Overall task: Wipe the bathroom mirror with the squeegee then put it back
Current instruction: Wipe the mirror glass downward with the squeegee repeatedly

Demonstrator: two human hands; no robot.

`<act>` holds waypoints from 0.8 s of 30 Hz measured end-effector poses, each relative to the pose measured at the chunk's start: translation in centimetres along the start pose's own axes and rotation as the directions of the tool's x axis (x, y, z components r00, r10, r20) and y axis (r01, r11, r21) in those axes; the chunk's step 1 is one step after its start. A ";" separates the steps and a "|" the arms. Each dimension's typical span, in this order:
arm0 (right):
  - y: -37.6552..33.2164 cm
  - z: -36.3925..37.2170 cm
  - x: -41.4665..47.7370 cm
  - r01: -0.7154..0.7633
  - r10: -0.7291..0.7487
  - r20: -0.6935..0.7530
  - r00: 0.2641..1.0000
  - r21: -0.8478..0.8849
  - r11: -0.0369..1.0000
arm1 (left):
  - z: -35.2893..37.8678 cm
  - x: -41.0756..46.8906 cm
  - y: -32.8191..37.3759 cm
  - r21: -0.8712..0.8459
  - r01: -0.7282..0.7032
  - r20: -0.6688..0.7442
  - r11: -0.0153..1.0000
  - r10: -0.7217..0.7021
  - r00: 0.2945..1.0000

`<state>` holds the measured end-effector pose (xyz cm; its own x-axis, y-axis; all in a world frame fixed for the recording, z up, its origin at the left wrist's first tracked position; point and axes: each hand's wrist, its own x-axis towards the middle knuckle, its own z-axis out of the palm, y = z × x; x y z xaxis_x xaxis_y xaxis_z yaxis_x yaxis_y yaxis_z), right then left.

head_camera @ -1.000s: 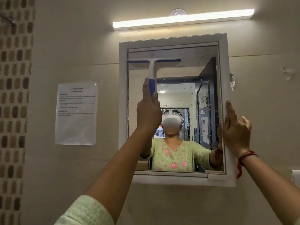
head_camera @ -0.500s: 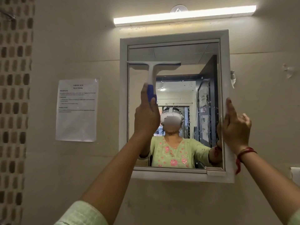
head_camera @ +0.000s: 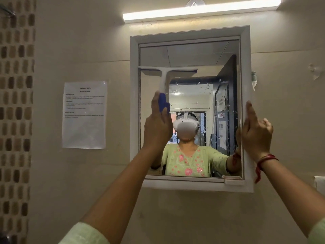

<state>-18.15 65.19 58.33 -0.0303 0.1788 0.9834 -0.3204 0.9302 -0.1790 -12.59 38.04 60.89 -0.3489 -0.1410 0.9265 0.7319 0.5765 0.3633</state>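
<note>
A white T-shaped squeegee (head_camera: 165, 76) with a blue grip lies against the upper left part of the mirror glass (head_camera: 193, 53), its blade level across the left half. My left hand (head_camera: 157, 127) is shut around the blue grip from below. My right hand (head_camera: 255, 132) holds the right edge of the white mirror frame (head_camera: 245, 67), index finger pointing up along it. Water drops dot the glass on the right side and below the blade. The mirror reflects a person in a green top.
A tube light (head_camera: 202, 10) glows above the mirror. A printed paper sheet (head_camera: 84, 115) is taped to the beige wall at the left. Brown mosaic tiles (head_camera: 15, 111) run down the far left edge. A white fixture (head_camera: 320, 184) peeks in at the right.
My left hand has drawn the squeegee down the glass from near the top edge. My right hand has stayed on the frame's right edge.
</note>
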 end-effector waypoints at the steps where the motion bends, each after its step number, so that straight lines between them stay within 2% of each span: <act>1: 0.0 0.0 0.0 0.000 0.000 -0.003 1.000 0.003 1.000 | -0.1 0.0 0.0 0.004 0.000 0.002 1.000 0.000 1.000; 8: -0.2 0.1 -0.1 0.009 -0.009 -0.006 1.000 0.009 1.000 | -0.8 3.7 2.1 0.037 0.004 -0.051 0.999 -0.002 0.999; 14: -0.3 -0.1 -0.1 0.004 -0.004 0.002 1.000 0.015 1.000 | 0.3 -2.2 0.0 -0.049 0.067 0.023 0.997 -0.066 0.998; 16: -0.3 -0.1 0.0 0.004 -0.004 0.002 1.000 0.013 1.000 | 0.3 -2.7 0.0 -0.037 0.055 0.007 0.998 -0.055 0.998; 19: -0.3 -0.1 0.0 0.003 -0.003 0.011 1.000 0.010 1.000 | -0.1 -0.1 1.1 -0.001 0.013 -0.024 1.000 -0.013 1.000; 24: -0.4 -0.1 -0.2 0.001 -0.001 0.002 1.000 0.014 1.000 | -0.1 2.0 2.0 0.003 0.036 -0.024 0.999 -0.036 0.999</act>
<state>-17.90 64.87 58.24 -0.0316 0.1776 0.9836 -0.3335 0.9258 -0.1778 -11.79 38.87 63.48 -0.3607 -0.1804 0.9151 0.7173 0.5734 0.3958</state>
